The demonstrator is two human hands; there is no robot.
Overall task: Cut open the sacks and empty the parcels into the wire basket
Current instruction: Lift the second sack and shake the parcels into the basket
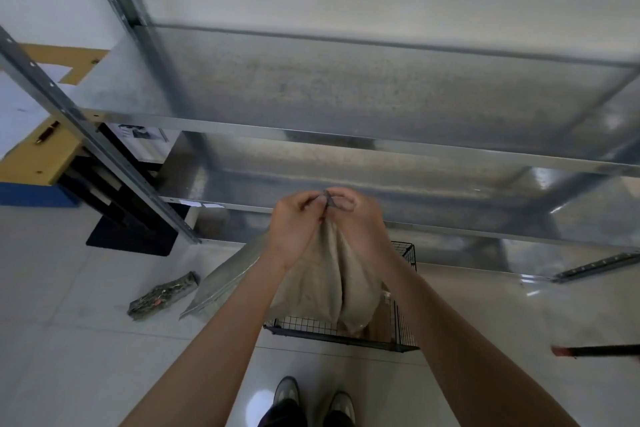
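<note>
Head view: sack [329, 281] hangs centre, its lower end inside the basket [304, 325] on the floor. Left hand [294, 225] and right hand [362, 224] meet at its upper end, fingers [306, 204] curled and pinching the bunched cloth. Looks soft, limp and light. Best grip is probably that gathered end.

Left hand [294, 230], right hand [362, 222] raised together ahead, fingers [306, 199] curled, pinching.

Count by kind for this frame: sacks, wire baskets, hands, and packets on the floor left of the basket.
Sack: 1
Wire basket: 1
Hands: 2, left hand and right hand, both gripping the sack's neck
Floor packets: 2, silver packet and dark patterned packet
Total: 6
</note>
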